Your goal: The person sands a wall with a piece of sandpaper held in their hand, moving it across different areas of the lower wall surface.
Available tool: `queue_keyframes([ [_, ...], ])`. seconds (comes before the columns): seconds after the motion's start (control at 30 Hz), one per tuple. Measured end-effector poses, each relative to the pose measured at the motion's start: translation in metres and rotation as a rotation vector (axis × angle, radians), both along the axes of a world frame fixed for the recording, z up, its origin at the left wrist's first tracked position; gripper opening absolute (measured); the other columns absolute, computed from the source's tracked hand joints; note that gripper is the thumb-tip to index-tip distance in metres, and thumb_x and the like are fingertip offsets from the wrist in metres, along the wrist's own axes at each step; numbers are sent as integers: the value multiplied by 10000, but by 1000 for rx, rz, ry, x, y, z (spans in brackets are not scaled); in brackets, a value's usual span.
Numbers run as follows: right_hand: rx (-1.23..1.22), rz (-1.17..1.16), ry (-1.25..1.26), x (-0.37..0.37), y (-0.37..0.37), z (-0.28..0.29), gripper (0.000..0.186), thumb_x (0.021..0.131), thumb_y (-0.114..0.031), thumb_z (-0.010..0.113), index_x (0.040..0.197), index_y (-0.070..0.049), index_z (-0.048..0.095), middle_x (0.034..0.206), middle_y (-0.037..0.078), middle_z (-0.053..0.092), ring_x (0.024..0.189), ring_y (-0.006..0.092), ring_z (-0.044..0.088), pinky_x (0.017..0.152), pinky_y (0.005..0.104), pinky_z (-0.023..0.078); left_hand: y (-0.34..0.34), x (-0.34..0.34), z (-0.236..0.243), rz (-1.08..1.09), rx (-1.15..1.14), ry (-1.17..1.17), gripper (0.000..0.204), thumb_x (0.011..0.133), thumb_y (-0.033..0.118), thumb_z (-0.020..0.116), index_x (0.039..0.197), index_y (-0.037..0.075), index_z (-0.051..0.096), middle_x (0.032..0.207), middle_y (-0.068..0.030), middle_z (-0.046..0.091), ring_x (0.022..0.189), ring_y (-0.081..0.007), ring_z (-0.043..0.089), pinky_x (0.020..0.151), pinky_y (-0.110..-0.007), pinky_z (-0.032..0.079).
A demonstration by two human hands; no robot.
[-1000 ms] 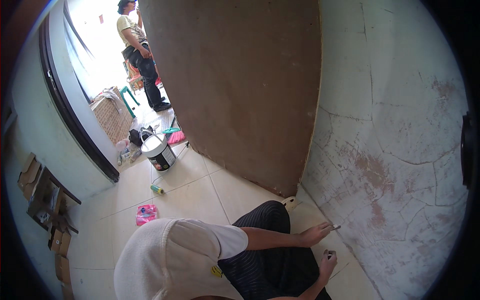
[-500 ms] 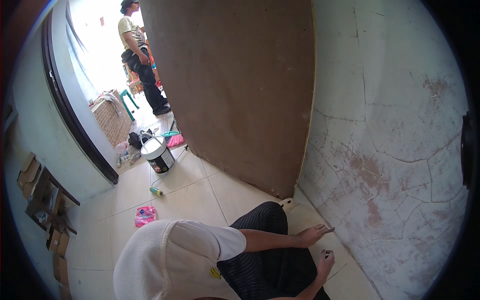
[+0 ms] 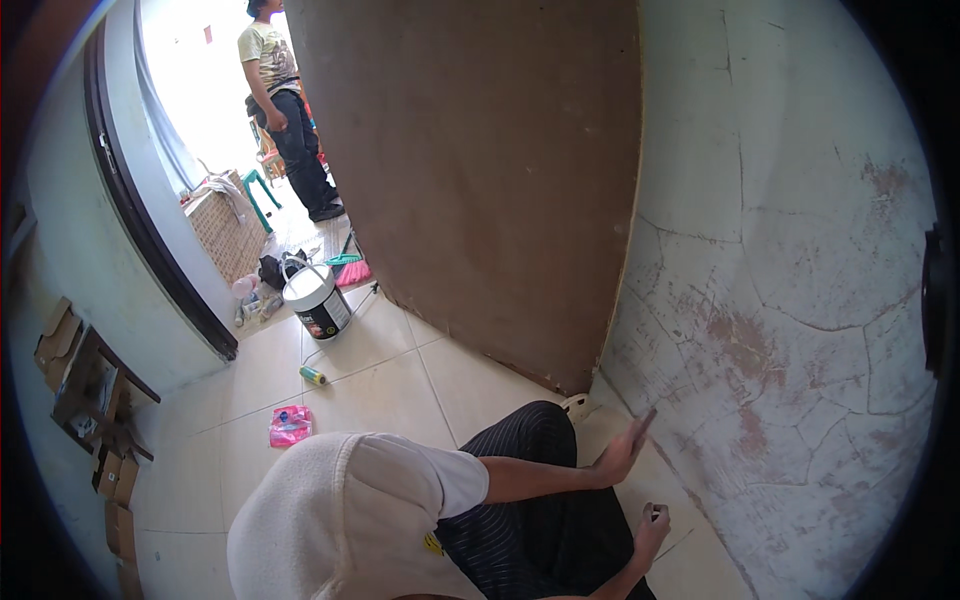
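Note:
My left hand (image 3: 620,452) is raised beside the cracked, patchy wall (image 3: 780,340), its fingers closed on a thin greyish object (image 3: 645,420) too small to identify. Lower down, near the floor's edge, my right hand (image 3: 652,525) is curled around something small and dark that I cannot make out. Both bare forearms reach over dark striped trousers (image 3: 510,440). A pale fleece garment (image 3: 320,510) and a white sleeve fill the bottom middle, hiding part of the floor.
A brown panel (image 3: 480,180) stands ahead. Left are a white bucket (image 3: 315,305), roller (image 3: 313,376), pink packet (image 3: 290,425), broom (image 3: 352,270) and cardboard boxes (image 3: 118,480) by a wooden rack (image 3: 95,390). Another person (image 3: 290,140) stands in the doorway.
My left hand has tilted upward, with the thin object now pointing up along the wall. My right hand is almost still. The person in the doorway has shifted slightly, lowering the raised arm.

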State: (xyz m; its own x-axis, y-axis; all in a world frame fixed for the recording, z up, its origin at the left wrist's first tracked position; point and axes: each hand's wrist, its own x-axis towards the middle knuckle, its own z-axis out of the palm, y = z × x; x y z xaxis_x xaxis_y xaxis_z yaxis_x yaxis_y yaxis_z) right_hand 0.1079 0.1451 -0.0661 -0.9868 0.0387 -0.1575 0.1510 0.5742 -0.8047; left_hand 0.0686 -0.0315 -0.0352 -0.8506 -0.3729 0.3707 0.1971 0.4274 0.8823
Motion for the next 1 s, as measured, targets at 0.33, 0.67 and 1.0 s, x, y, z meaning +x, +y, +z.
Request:
queue_keyframes([
  [0.33, -42, -43, 73, 11, -3, 17, 196, 920, -170, 597, 932, 26, 597, 671, 177, 586, 589, 288, 554, 603, 436, 433, -29, -66, 52, 5, -309, 573, 244, 884, -4, 615, 1108, -43, 528, 1010, -240, 571, 906, -445, 569, 765, -483, 467],
  [0.67, -115, -68, 77, -2, -9, 16, 206, 949, -166, 588, 941, 39, 568, 652, 209, 577, 576, 342, 571, 601, 419, 454, 21, -100, -9, -179, -488, 440, 366, 731, -64, 616, 1079, -47, 506, 1022, -298, 470, 917, -493, 481, 812, -563, 405],
  [1.0, -79, -53, -68, 2, -12, 27, 152, 948, -114, 577, 957, 38, 572, 608, 171, 563, 539, 302, 535, 585, 420, 427, 26, -98, 3, -195, -464, 498, 248, 836, -70, 570, 1070, -67, 489, 947, -241, 462, 812, -382, 450, 703, -492, 359],
])
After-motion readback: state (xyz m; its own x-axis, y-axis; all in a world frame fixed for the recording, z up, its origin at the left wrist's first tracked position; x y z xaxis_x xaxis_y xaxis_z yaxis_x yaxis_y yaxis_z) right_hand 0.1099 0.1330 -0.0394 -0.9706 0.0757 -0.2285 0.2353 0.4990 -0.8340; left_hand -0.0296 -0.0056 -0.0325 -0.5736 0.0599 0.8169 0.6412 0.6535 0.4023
